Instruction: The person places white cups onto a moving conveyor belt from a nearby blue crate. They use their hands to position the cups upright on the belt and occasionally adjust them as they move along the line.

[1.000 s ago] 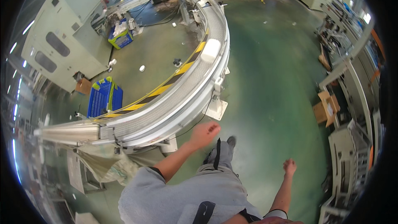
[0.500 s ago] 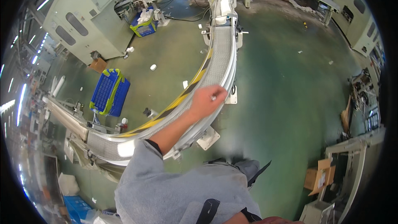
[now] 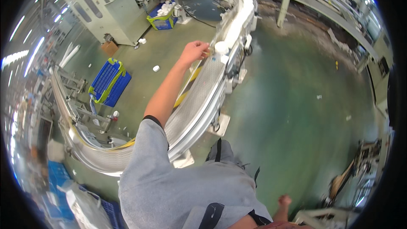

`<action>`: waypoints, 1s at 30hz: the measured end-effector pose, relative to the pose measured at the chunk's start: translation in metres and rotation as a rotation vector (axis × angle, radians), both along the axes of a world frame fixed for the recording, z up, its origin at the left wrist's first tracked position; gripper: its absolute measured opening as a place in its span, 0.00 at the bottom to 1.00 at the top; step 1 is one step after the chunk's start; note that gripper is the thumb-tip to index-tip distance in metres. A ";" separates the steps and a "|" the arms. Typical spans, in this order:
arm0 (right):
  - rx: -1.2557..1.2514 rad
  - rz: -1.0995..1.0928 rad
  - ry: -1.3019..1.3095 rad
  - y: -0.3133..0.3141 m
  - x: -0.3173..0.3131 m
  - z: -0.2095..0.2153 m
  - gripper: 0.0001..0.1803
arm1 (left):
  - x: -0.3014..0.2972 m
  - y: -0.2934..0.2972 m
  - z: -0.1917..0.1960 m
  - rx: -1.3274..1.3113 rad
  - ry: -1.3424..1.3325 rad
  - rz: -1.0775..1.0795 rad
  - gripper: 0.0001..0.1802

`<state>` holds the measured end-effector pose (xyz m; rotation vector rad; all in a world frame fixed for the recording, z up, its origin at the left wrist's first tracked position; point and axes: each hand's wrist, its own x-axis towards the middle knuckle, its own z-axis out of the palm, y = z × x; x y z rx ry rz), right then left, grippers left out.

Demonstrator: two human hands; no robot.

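White roll (image 3: 221,47) sits on the conveyor (image 3: 190,104) near its inner edge; the outer rail (image 3: 202,119) presumably stops goods sliding off. Beside it, the left hand (image 3: 196,52) is half-open; the blurred right hand's (image 3: 285,200) state cannot be told.

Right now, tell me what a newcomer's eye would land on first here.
Probably the long curved conveyor sweeping through the middle, with white pieces on its far stretch and the left hand close beside them. Next, the blue basket with lime-green trim, on the floor inside the curve at left.
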<state>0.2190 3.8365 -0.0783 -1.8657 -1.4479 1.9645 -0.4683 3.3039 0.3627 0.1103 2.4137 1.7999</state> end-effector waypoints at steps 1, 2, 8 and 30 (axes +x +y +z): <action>0.082 -0.034 0.053 0.076 -0.030 0.016 0.11 | -0.040 0.000 -0.011 -0.091 -0.002 -0.009 0.20; 0.204 -0.091 0.133 0.165 -0.049 0.053 0.11 | -0.080 0.009 -0.028 -0.287 0.115 -0.030 0.20; 0.401 -0.158 0.410 0.236 -0.403 0.127 0.16 | -0.223 0.061 -0.086 -1.389 0.272 -0.456 0.25; -0.117 0.960 -0.074 0.224 -0.852 -0.038 0.05 | -0.312 0.148 -0.133 -1.175 -0.359 -0.512 0.33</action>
